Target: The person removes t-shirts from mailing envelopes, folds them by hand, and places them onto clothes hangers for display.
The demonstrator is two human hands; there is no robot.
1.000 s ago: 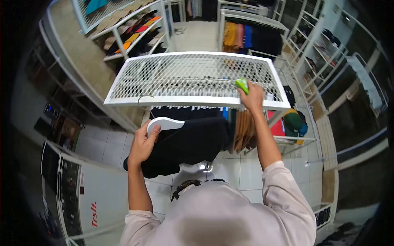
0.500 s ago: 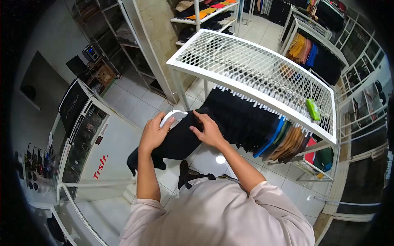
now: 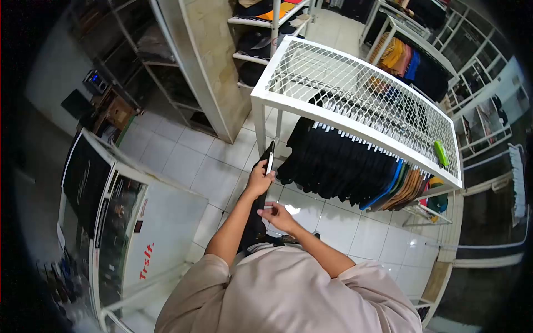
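A white clothes hanger (image 3: 270, 162) is held in my left hand (image 3: 259, 180), its fingers wrapped round it. From the hanger a black garment (image 3: 254, 222) hangs down edge-on, close in front of my body. My right hand (image 3: 281, 217) is beside the garment, lower than the left, with thumb and fingers apart and the fingertips at the cloth's edge. Just ahead and to the right, a row of black clothes (image 3: 338, 164) hangs on white hangers under the mesh-topped rack (image 3: 355, 125).
A bright green object (image 3: 441, 154) lies on the rack's mesh top. To the left stands a white display case (image 3: 172, 222) with red lettering. Shelves with caps (image 3: 255, 44) are beyond the pillar (image 3: 214, 72). White floor tiles (image 3: 208, 172) lie between case and rack.
The hanger and black garment have turned from lying slanted to edge-on, moving right beside the rack's end. My right hand has come off the garment's upper part and moved lower.
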